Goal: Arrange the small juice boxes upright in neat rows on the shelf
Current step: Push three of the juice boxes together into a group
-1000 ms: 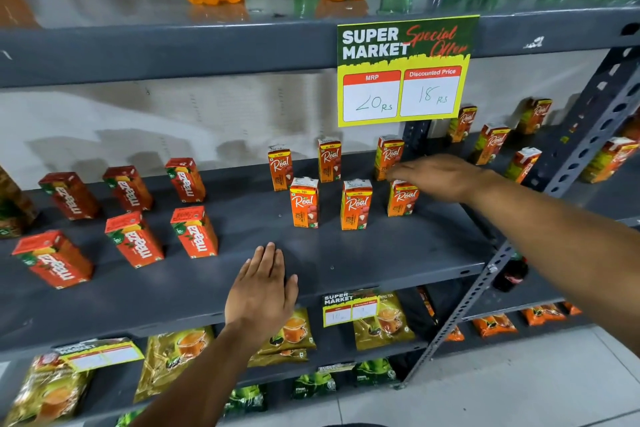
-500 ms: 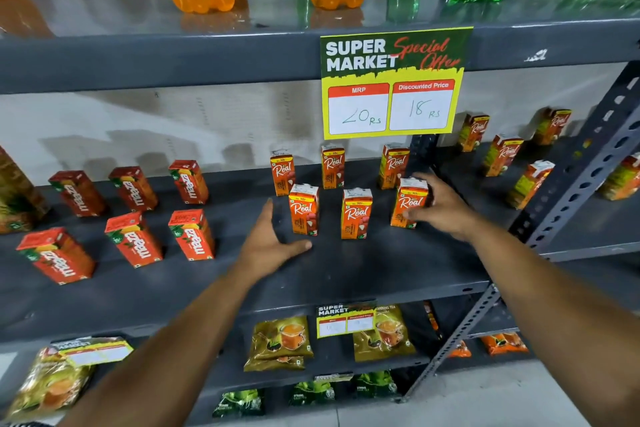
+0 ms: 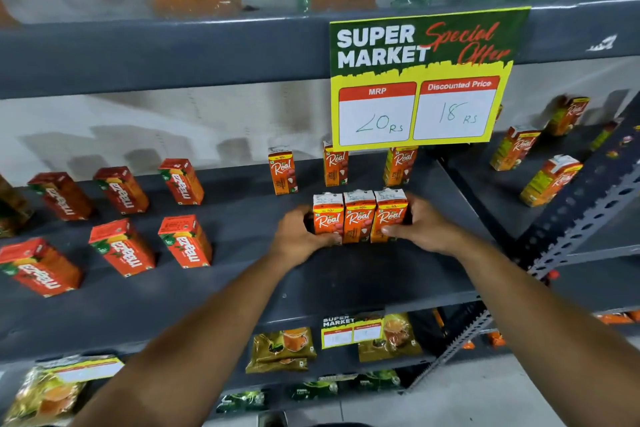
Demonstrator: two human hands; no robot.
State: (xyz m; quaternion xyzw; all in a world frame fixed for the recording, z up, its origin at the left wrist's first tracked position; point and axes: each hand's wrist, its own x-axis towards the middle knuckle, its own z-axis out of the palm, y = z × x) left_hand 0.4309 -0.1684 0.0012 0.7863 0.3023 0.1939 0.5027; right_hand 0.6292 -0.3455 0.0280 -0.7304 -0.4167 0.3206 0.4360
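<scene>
While both hands are pressing in from opposite sides, the front row of Real boxes is standing upright as a tight block of three, sides touching, labels facing out, on the middle shelf.

Left hand: cupping the left end of the block, fingers wrapped round the outer box, thumb across its lower front. Right hand: cupping the right end, thumb lying over the front of the outer box, the other fingers hidden behind it. Neither hand is lifting; the boxes are resting on the shelf, judged as being squeezed together.

Behind them, the back row of Real boxes is standing upright too, three in number, but well apart from one another, and its right-hand box is partly covered by the price sign hanging from the shelf above. This row is judged as awaiting closing-up.

To the left, the Maaza boxes are standing in two loose rows, spaced and turned at differing angles; judged as not yet tidied.

Farther right, on the adjoining shelf bay, more boxes are standing scattered, some blurred.

Progress, as a judgement: one row of three neatened, most of the stock awaiting straightening.
</scene>
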